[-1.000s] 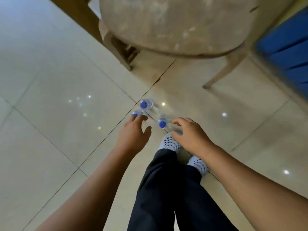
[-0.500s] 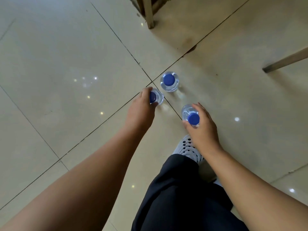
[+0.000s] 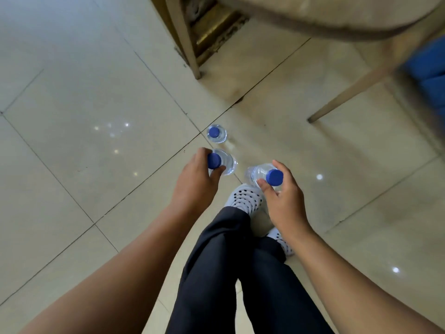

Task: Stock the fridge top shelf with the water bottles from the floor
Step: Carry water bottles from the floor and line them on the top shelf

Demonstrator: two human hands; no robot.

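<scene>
Item 1: left hand (image 3: 196, 183), fingers and thumb closed around the neck of a clear water bottle, left (image 3: 225, 162), just under its blue cap (image 3: 213, 161). The bottle hangs upright below the hand; whether its base touches the floor cannot be told.

Item 2: right hand (image 3: 283, 196), thumb and fingers pinching the neck of a clear water bottle, right (image 3: 258, 173) beneath its blue cap (image 3: 274, 177). This bottle is tilted, cap toward the camera, body slanting away and to the left, above the toe of a white perforated shoe (image 3: 244, 197).

Item 3: third water bottle (image 3: 217, 133), blue-capped, standing upright on the tiled floor (image 3: 96, 104) near a crossing of grout lines, just beyond the left-hand bottle and apart from it. No hand is on it.

Item 4: markings. No label, brand or writing can be read on any bottle; seen from above, only caps and clear shoulders show.

Item 5: surroundings. Glossy beige tiles with light reflections; wooden furniture legs (image 3: 186, 37) at top centre; a pale rounded seat or tabletop edge (image 3: 337, 18) at upper right; a blue object (image 3: 428, 68) at the right edge, blurred. Dark trousers (image 3: 240, 273) and a second white shoe (image 3: 281, 241) lie between the forearms.
</scene>
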